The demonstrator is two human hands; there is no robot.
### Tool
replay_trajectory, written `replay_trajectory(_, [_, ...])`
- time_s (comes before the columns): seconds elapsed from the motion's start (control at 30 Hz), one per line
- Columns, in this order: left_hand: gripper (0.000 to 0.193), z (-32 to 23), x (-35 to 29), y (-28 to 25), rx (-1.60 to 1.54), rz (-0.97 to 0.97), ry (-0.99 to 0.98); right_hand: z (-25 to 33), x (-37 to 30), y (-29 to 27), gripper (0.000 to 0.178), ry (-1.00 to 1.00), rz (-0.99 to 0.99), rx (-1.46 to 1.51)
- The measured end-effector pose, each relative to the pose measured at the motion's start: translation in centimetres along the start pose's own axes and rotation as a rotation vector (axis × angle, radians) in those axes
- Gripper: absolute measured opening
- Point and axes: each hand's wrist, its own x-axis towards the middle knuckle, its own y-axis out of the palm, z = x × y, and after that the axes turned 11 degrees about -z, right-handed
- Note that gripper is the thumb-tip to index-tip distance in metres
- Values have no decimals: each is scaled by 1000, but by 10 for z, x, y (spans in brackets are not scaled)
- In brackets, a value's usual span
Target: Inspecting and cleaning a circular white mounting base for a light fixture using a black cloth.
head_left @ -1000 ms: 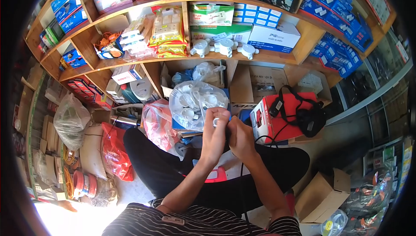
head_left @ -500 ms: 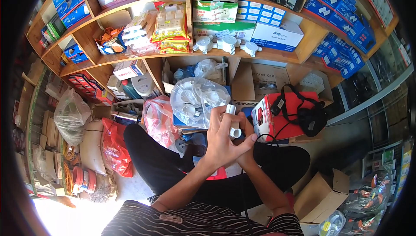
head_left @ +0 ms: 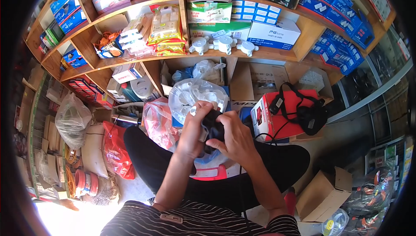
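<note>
My left hand (head_left: 193, 130) and my right hand (head_left: 236, 137) are pressed together over my lap, both gripping a small black device (head_left: 213, 125) with a white part on its left side. A ring shows on a finger of my left hand. A black cable runs down from under my right hand across my dark trousers. Just beyond my hands lies a clear plastic bag of white round fittings (head_left: 194, 95). Much of the black device is hidden by my fingers.
A red box (head_left: 271, 119) with a black strap and pouch (head_left: 308, 115) stands to the right. Pink (head_left: 159, 123) and red (head_left: 116, 152) plastic bags lie left. Wooden shelves (head_left: 277, 54) hold blue boxes and white junction boxes (head_left: 224, 44). A cardboard box (head_left: 323, 192) sits at lower right.
My hands have shifted slightly down and turned the piece between them; a small white part that showed above my fingers is now mostly covered and the black device shows.
</note>
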Motion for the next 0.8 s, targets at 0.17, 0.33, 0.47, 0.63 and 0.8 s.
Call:
replay_trajectory(0.17, [21, -3, -15, -4, 251, 106, -45, -13, -17, 10, 49, -34, 23, -25])
replay_trajectory(0.33, [24, 17, -21, 3, 400, 101, 287, -12, -28, 25, 16, 120, -157, 92])
replay_trajectory(0.47, [33, 26, -17, 0, 584, 104, 574, 0, -28, 28, 28, 336, -227, 173])
replay_trajectory(0.63, [35, 17, -23, 4, 796, 141, 738, -6, -42, 36, 32, 452, -245, 283])
replay_trajectory(0.8, [33, 20, -17, 2, 811, 165, 845, 2, -36, 38, 29, 513, -287, 325])
